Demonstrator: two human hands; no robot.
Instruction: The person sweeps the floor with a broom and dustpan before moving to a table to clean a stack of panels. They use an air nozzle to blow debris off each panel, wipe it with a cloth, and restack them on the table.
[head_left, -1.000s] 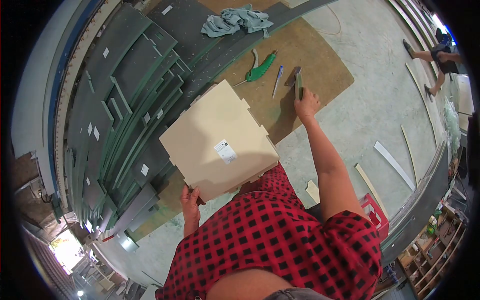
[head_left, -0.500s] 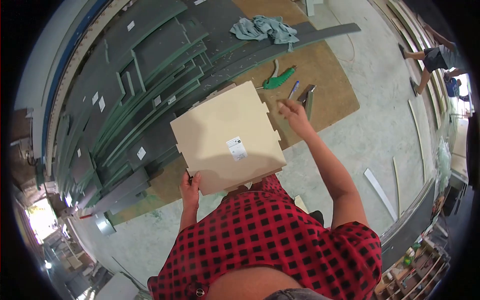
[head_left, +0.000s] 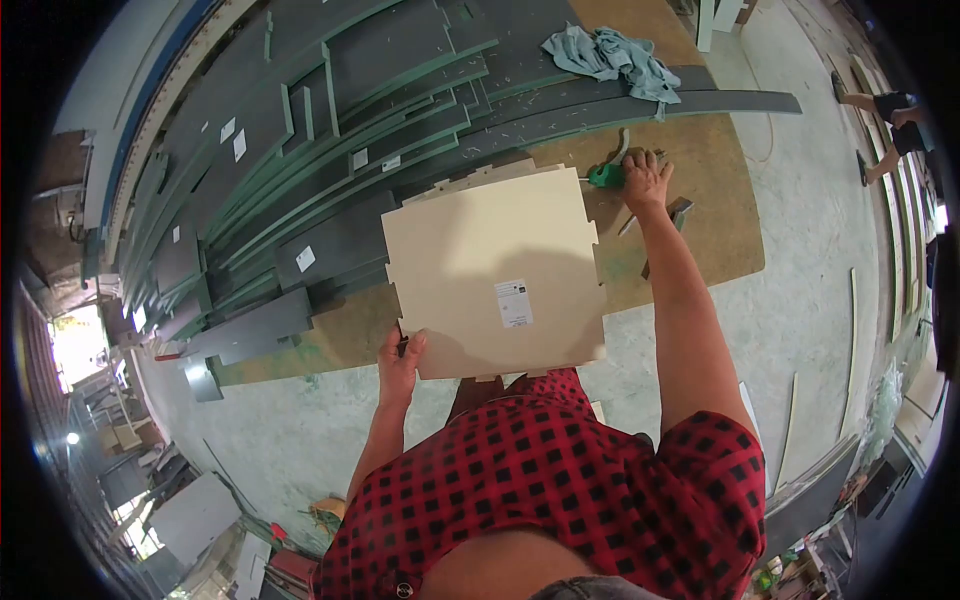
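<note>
A square cream panel [head_left: 490,250] with notched edges and a white printed label lies in front of my body. More cream pieces with tabs show beneath its far edge; how many is hidden. My left hand [head_left: 398,365] grips the near left corner, thumb on top and fingers underneath. To the right, my right hand [head_left: 648,180] reaches over the board and closes on a green gun-shaped tool [head_left: 606,177] with a curved grey lever; the palm covers most of its body. Under the right wrist lies a pen [head_left: 628,226], and beside the forearm sits a dark metal tool [head_left: 681,213].
Dark grey panels with green edges [head_left: 380,75] are piled along the far left, some labelled. A crumpled grey-blue cloth [head_left: 615,65] rests on them. Brown board [head_left: 725,220] lies under the tools. A person's legs [head_left: 880,150] show at far right, near long strips [head_left: 905,210].
My right hand has moved away from my body and come down on the green tool. The view has shifted, and the cream panel sits straighter, with my left hand still at its corner.
</note>
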